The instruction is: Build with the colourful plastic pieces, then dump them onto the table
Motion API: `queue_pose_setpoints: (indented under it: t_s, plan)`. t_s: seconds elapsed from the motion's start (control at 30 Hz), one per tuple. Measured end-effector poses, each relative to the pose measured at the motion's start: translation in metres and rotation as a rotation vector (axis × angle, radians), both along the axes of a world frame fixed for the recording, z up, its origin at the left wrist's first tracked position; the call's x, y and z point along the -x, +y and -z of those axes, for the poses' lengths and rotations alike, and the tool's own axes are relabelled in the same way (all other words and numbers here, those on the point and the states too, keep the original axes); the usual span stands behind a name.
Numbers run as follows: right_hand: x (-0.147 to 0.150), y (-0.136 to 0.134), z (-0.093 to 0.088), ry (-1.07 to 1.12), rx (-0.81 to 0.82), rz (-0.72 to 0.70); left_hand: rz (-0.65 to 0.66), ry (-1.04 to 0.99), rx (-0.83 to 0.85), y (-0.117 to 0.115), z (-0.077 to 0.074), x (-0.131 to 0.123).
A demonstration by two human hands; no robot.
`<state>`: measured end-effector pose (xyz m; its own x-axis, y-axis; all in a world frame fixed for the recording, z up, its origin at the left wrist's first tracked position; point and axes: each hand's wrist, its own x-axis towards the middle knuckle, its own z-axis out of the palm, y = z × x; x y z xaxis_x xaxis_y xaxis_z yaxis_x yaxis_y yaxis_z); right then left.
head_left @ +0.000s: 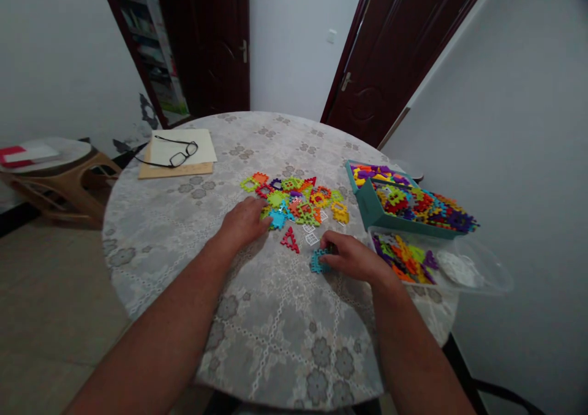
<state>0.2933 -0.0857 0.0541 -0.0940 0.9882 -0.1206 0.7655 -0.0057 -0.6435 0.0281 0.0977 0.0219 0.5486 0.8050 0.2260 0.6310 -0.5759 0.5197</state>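
Observation:
A loose pile of colourful toothed plastic building pieces (294, 201) lies in the middle of the table. My left hand (245, 220) rests at the pile's left edge, thumb and fingers apart, beside a light blue piece (277, 219); its fingertips are partly hidden among the pieces. My right hand (349, 254) is closed on a blue toothed square piece (316, 261) at the tabletop, nearer to me than the pile. Between the hands lies a red triangle piece (290, 240). Small white grid-like pieces (312, 239) lie just beyond the right hand.
At right stand a teal box (404, 219) full of pieces and a clear plastic tub (487, 274) with more pieces and a white bundle. Black glasses (178, 158) lie on paper (206, 149) at the far left. The round table has a patterned cloth (271, 341).

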Motion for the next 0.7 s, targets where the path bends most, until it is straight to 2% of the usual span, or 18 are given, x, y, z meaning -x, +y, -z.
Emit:
queue_pose_setpoints:
  t_s: [0.1, 0.23, 0.47, 0.57, 0.7]
  plan:
    - [-0.002, 0.002, 0.003, 0.228, -0.012, -0.023, 0.004, 0.018, 0.01, 0.001, 0.005, -0.001]
    - [-0.001, 0.007, 0.01, 0.377, -0.045, 0.055, 0.034, 0.038, -0.002, -0.003, 0.003, -0.005]
    - [0.012, 0.015, 0.025, 0.346, -0.227, 0.213, 0.103, 0.041, 0.159, -0.009, -0.008, -0.007]
    - [0.026, 0.018, 0.028, 0.32, -0.335, 0.176, 0.17, -0.023, 0.19, -0.018, -0.016, -0.01]
    - [0.04, 0.02, 0.029, 0.356, -0.378, 0.141, 0.355, -0.174, 0.215, -0.03, -0.023, -0.017]
